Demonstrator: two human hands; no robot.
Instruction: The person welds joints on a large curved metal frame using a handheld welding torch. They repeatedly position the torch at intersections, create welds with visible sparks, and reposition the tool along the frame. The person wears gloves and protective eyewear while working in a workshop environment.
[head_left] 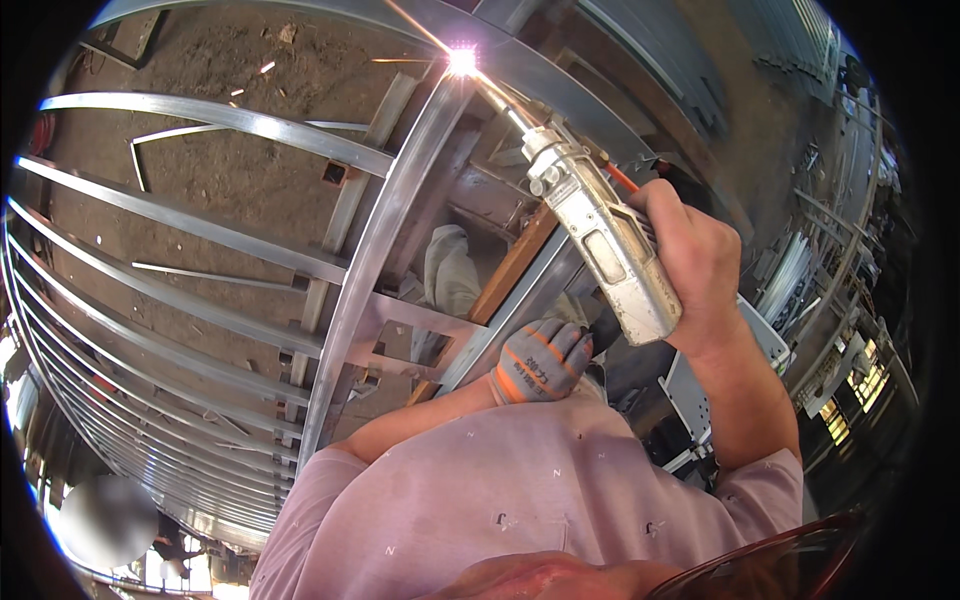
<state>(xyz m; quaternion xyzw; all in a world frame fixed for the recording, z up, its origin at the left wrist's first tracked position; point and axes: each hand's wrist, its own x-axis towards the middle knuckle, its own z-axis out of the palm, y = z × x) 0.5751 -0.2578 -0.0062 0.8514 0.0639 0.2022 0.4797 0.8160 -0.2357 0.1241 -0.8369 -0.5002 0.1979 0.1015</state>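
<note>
My bare right hand (695,255) grips a scuffed, silver-white handheld welding gun (605,245). Its thin nozzle points up and to the left. A bright pinkish-white glare with sparks burns at its tip and hides the spot where a long metal tube (385,235) meets a wide metal beam (540,55). My left hand (540,362), in a grey and orange glove, is closed in front of my chest, fingers curled. Whatever it may hold is hidden. Close by lie a flat metal plate with a cut-out (440,315) and a brown bar (515,262).
Several parallel metal tubes (190,205) form a large frame on the left, above a dirt floor (230,65) with loose offcuts. Long metal profiles (650,60) lie at the upper right. More metal stock (785,275) is piled on the right. A pale trouser leg (450,265) shows below the frame.
</note>
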